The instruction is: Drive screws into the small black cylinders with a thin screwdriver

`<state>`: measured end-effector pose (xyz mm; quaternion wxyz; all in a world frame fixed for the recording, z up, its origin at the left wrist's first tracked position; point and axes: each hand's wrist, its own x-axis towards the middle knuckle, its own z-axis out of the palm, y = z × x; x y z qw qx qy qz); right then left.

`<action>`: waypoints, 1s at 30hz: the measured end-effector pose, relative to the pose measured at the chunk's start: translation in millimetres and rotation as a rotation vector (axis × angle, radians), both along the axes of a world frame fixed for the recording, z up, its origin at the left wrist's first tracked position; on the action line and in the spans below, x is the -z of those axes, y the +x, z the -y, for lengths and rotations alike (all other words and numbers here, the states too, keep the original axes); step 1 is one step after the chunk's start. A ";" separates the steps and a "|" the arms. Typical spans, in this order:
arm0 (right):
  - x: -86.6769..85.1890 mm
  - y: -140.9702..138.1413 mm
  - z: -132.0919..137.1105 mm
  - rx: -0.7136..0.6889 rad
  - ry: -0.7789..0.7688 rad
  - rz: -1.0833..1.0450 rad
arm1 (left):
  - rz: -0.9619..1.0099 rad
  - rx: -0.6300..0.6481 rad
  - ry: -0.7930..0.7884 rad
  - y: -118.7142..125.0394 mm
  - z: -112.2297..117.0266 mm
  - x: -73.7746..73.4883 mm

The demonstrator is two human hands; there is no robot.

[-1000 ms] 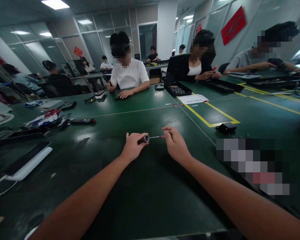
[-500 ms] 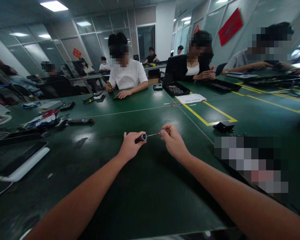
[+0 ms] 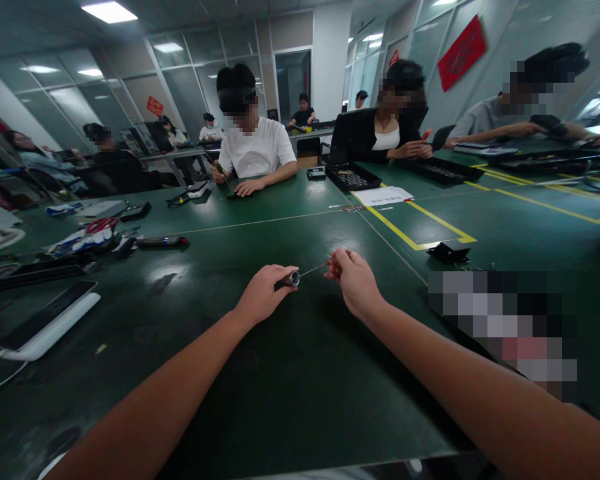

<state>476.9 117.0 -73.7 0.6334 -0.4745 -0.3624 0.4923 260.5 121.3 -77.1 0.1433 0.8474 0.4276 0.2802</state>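
facing its ringed open end toward the right, a small dark tube (image 3: pixel 293 279) sits in the left hand (image 3: pixel 264 297), over the middle of the green table (image 3: pixel 260 387); the left thumb and fingers close narrowly around its sides, probably so that the mouth is left uncovered and the barrel does not roll; across a short gap, the right hand (image 3: pixel 353 277) pinches the far end of a thin rod (image 3: pixel 313 270), its fingers bunched and partly curled; the rod slants down to the tube's mouth, a line that seems meant to let one hand steady while the other guides; whether the tip touches the rim or lies just inside, i cannot tell; both forearms reach in from the near edge, well apart, which likely gives the wrists room to turn;

further out, a dark pen-shaped tool (image 3: pixel 163 242) lies beyond the left hand, near red-handled scissors (image 3: pixel 101 225), perhaps set aside to free the working spot; a phone (image 3: pixel 55 313) rests at far left; a black block (image 3: pixel 449 251) lies right of the right hand, near yellow tape (image 3: pixel 403 233), which presumably marks out a place; across the table, a co-worker (image 3: pixel 257 150) in white bends over other work.
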 end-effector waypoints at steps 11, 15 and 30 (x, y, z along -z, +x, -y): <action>-1.3 -1.2 6.5 -0.030 0.165 0.258 | 0.054 -0.030 -0.018 2.5 2.2 -1.6; -1.8 -2.6 8.2 -0.035 0.208 0.284 | 0.063 -0.039 -0.024 2.5 2.1 -0.9; -15.7 -1.3 23.4 0.066 0.264 0.676 | 0.039 -0.046 -0.010 2.4 3.7 -0.8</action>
